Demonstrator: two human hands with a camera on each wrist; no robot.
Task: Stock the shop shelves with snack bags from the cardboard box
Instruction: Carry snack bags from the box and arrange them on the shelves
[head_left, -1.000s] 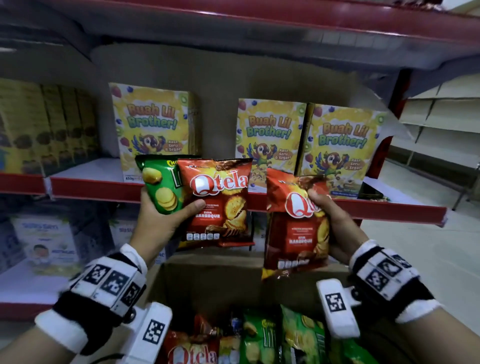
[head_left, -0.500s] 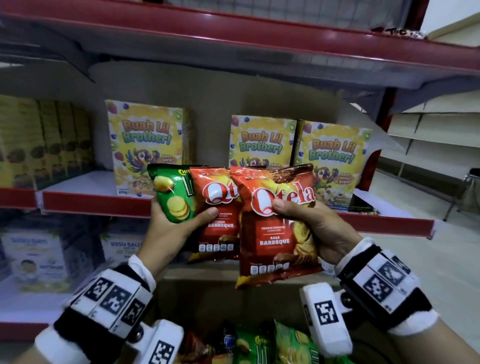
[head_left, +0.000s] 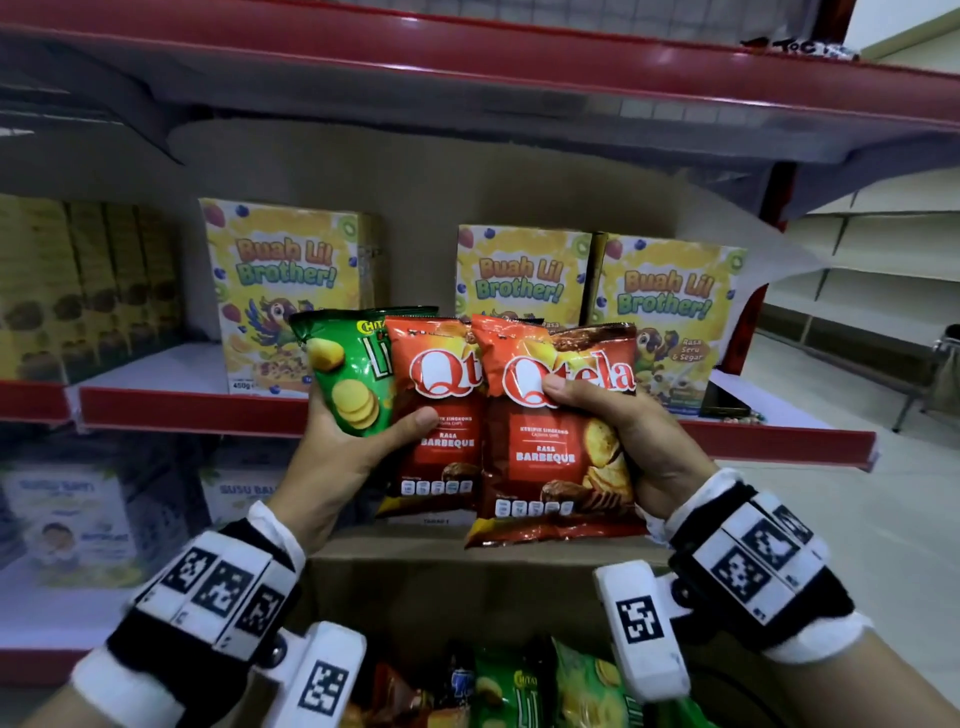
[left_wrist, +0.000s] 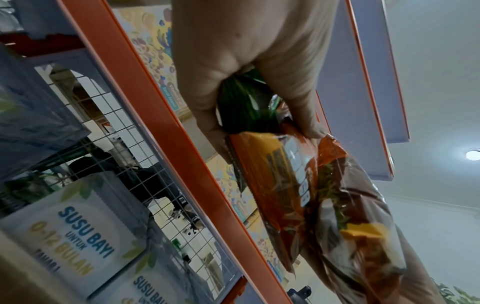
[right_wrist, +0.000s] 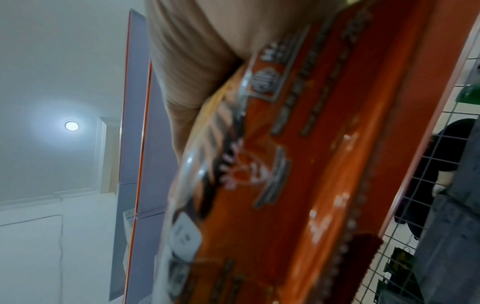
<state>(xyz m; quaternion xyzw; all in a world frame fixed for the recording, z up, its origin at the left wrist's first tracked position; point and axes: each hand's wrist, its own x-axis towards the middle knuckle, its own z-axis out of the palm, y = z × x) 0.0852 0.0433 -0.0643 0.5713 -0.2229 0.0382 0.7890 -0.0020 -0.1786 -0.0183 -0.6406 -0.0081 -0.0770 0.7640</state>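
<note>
My left hand (head_left: 358, 447) grips two snack bags together: a green chip bag (head_left: 348, 379) and a red Qtela barbeque bag (head_left: 441, 415). In the left wrist view the same green bag (left_wrist: 244, 102) and red bag (left_wrist: 280, 185) sit between thumb and fingers. My right hand (head_left: 618, 431) grips a second red Qtela bag (head_left: 556, 441), thumb on its front, overlapping the left one; that bag (right_wrist: 298, 164) fills the right wrist view. Both hands are raised in front of the red-edged middle shelf (head_left: 192, 410). Below them stands the open cardboard box (head_left: 467, 582) with more bags (head_left: 519, 696) inside.
Yellow Buah Lil Brother cereal boxes (head_left: 285, 291) stand on the middle shelf, with a gap between the left one and the right pair (head_left: 597, 291). Baby milk boxes (head_left: 67, 519) fill the lower shelf. A red shelf (head_left: 519, 57) runs overhead. Open floor (head_left: 883, 519) lies to the right.
My right hand brought its red bag left and up until it overlaps the bags in my left hand. Both hands rose slightly toward the middle shelf.
</note>
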